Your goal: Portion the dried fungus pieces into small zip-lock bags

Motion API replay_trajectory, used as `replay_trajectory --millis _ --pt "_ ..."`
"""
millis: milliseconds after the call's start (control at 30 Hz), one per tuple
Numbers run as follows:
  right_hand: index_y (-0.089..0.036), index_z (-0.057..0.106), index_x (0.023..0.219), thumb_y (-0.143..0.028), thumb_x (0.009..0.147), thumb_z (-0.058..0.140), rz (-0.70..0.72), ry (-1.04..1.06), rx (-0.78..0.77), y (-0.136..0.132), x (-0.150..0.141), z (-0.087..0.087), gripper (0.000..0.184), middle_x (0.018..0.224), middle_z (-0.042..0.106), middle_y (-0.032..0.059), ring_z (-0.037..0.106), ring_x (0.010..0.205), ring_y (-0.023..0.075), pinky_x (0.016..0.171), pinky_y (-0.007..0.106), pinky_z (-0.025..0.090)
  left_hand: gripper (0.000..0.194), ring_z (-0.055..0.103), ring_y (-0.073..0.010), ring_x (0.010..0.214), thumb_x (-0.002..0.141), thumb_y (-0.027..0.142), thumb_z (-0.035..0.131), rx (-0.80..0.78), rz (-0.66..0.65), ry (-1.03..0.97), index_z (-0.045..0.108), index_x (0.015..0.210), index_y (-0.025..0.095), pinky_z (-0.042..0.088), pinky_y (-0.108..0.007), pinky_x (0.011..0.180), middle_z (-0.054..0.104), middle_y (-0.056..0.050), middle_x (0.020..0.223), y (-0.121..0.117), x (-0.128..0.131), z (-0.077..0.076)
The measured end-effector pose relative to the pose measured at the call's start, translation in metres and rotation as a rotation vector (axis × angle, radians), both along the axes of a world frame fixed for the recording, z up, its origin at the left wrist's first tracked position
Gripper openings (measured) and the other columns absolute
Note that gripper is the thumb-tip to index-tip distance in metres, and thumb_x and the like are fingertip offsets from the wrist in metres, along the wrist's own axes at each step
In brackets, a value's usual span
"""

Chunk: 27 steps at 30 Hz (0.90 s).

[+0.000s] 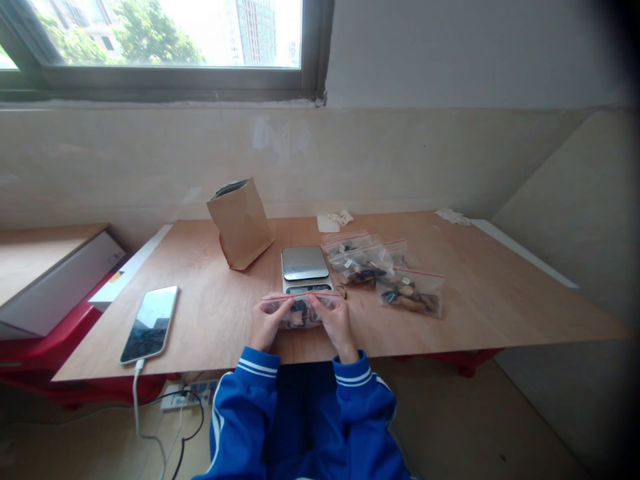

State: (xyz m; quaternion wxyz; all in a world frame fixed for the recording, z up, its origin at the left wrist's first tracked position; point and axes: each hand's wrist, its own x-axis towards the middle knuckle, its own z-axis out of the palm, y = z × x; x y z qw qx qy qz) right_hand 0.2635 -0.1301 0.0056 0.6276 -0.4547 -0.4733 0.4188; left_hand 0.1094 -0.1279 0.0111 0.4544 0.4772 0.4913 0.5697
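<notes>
A clear zip bag (300, 311) with a red seal strip and dark dried pieces inside lies near the table's front edge. My left hand (269, 325) grips its left end. My right hand (337, 321) grips its right end, fingers pinched along the seal. Just behind the bag stands a small kitchen scale (304, 265) with a bare steel plate. Several filled zip bags (409, 293) lie to the right of the scale. An open brown paper pouch (241, 223) stands behind and left of the scale.
A phone (151, 323) on a white charging cable lies at the table's left front. Crumpled white paper (339, 218) and another scrap (453, 215) sit near the back edge. The wooden table (500, 300) meets a wall behind; a lower white-topped surface (55, 280) stands left.
</notes>
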Motion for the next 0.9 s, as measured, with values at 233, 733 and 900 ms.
replay_trajectory --millis 233,733,900 --pt "-0.022 0.074 0.095 -0.040 0.075 0.073 0.206 0.134 -0.016 -0.001 0.001 -0.002 0.027 0.094 0.075 0.0039 0.070 0.091 0.0227 0.087 0.038 0.055 0.029 0.069 -0.0218 0.083 0.067 0.036 0.079 0.006 -0.064 -0.030 0.074 0.085 0.014 0.055 -0.032 0.078 0.074 -0.008 0.086 -0.002 0.002 0.002" --pt "-0.017 0.071 0.082 -0.037 0.074 0.073 0.127 0.038 -0.009 0.001 -0.010 -0.005 0.022 0.081 0.074 0.0049 0.071 0.080 0.0210 0.078 0.033 0.057 0.029 0.068 -0.0212 0.083 0.071 0.036 0.076 0.051 -0.026 0.054 0.074 0.088 0.013 0.054 -0.030 0.075 0.073 -0.009 0.086 -0.003 0.006 -0.006" --pt "-0.016 0.067 0.082 -0.033 0.075 0.070 -0.082 -0.080 0.031 0.001 -0.022 -0.010 0.019 0.081 0.069 0.0054 0.067 0.078 0.0192 0.075 0.031 0.056 0.028 0.068 -0.0189 0.079 0.073 0.039 0.074 0.044 0.071 0.099 0.073 0.086 0.014 0.053 -0.028 0.073 0.072 -0.008 0.083 -0.006 0.016 -0.007"
